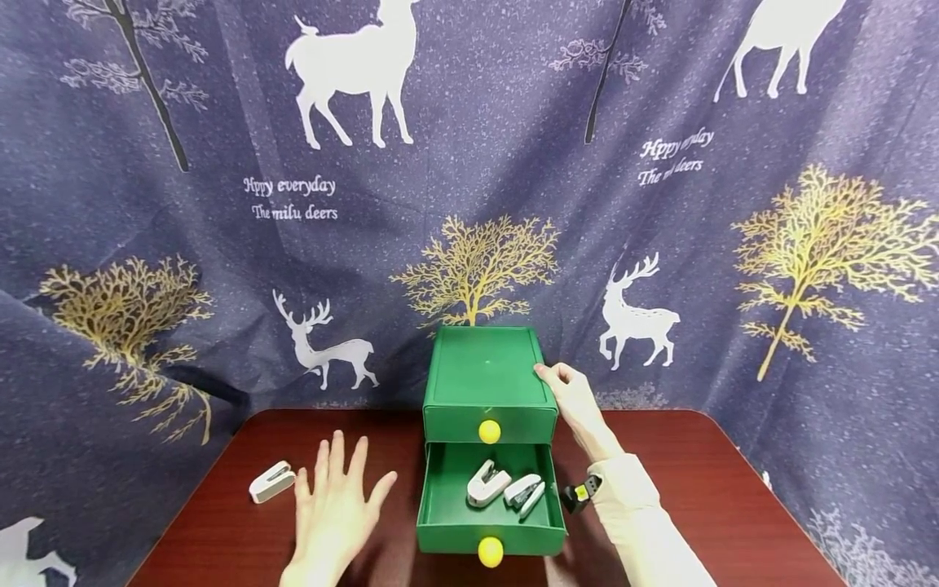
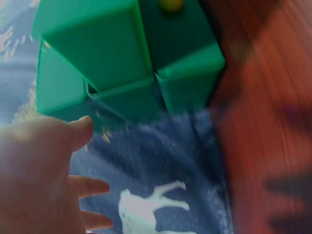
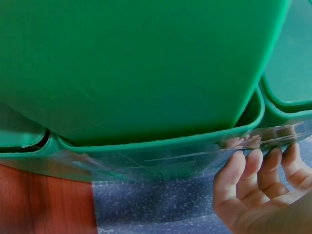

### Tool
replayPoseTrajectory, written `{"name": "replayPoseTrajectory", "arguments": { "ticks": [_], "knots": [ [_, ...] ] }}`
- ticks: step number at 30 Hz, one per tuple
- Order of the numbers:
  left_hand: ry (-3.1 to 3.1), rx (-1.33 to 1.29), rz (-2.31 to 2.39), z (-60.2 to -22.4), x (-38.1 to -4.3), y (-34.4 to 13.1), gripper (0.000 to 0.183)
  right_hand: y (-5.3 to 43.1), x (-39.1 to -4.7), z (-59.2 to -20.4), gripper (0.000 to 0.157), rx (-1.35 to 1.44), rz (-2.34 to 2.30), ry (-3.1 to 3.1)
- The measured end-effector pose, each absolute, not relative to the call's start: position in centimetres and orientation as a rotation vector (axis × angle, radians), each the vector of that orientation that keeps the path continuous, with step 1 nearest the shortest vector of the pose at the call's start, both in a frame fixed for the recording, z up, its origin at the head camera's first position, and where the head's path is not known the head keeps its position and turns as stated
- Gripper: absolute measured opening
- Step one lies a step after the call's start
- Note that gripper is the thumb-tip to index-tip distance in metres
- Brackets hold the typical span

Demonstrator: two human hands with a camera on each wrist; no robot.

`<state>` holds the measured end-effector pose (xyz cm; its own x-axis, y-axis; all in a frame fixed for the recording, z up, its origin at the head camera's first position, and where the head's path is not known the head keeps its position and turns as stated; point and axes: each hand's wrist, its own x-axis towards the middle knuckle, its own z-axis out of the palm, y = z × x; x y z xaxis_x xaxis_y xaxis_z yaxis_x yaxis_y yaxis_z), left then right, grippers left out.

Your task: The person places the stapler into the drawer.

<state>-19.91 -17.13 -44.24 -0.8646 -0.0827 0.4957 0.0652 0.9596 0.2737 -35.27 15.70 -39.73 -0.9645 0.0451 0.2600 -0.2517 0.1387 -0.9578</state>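
Note:
A green two-drawer box (image 1: 484, 367) stands at the table's middle with round yellow knobs. Its upper drawer (image 1: 447, 425) is closed; the lower drawer (image 1: 455, 540) is pulled out and contains two white staplers, one stapler (image 1: 487, 484) left of the other stapler (image 1: 524, 492). My right hand (image 1: 575, 403) holds the box's right edge, thumb at the top, fingertips (image 3: 236, 163) bent against the side. Left of the box, my left hand (image 1: 333, 514) is spread over the table and holds nothing. Another white stapler (image 1: 271, 482) lies just beyond it to the left.
The reddish-brown table (image 1: 675, 473) has a dark blue cloth (image 1: 499, 163) with deer and trees hanging behind it. A dark watch-like strap (image 1: 581, 492) is at my right wrist, by the open drawer's right wall.

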Motion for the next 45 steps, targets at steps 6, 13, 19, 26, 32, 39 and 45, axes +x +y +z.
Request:
{"name": "replayPoseTrajectory", "arguments": {
  "ticks": [6, 13, 19, 26, 32, 39, 45],
  "knots": [
    [-2.606, 0.089, -0.384, -45.0, -20.8, -20.0, 0.069, 15.7, -35.3, -39.7, 0.034, 0.203, 1.913, -2.191],
    [-2.64, 0.176, -0.362, -46.5, -22.0, -22.8, 0.069, 15.8, -35.3, -39.7, 0.037, 0.192, 1.893, -2.194],
    [-2.712, 0.19, -0.356, -47.7, -22.8, -24.1, 0.069, 15.8, -35.2, -39.7, 0.038, 0.169, 1.89, -2.196],
    [-2.833, 0.254, -0.392, -48.4, -23.9, -25.7, 0.069, 15.6, -35.0, -39.5, 0.04, 0.175, 1.902, -2.195],
    [-2.891, 0.321, -0.43, -48.4, -24.3, -27.7, 0.068, 15.7, -35.0, -39.5, 0.04, 0.182, 1.931, -2.199],
    [-2.956, 0.376, -0.522, -48.5, -24.6, -29.8, 0.071, 15.8, -34.3, -38.4, 0.038, 0.202, 1.965, -2.231],
    [-3.018, 0.364, -0.509, -48.4, -25.1, -30.9, 0.074, 15.5, -33.1, -37.2, 0.035, 0.214, 1.95, -2.24]
  ]
}}
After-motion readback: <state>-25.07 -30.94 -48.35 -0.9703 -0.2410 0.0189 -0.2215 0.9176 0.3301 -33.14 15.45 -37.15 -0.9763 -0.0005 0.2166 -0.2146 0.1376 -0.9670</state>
